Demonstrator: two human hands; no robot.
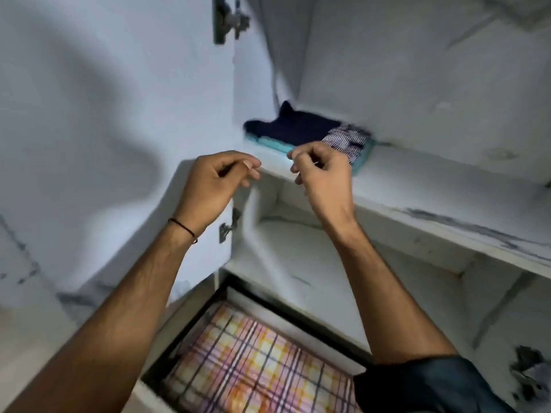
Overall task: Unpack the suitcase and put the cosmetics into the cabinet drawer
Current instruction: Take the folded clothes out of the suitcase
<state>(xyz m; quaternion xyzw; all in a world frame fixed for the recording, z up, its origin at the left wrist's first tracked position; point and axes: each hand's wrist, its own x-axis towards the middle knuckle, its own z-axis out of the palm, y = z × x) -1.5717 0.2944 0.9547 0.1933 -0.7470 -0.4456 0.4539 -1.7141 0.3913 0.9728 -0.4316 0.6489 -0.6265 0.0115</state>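
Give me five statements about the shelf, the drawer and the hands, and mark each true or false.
1. Folded clothes lie on the shelf. True.
2. The drawer is shut. False: it is open, and a checked cloth lies in it.
3. The left hand has a dark band at its wrist. True.
4. The left hand rests in the drawer. False: it is raised at the shelf's front edge.
5. The top garment of the clothes is red. False: it is navy.
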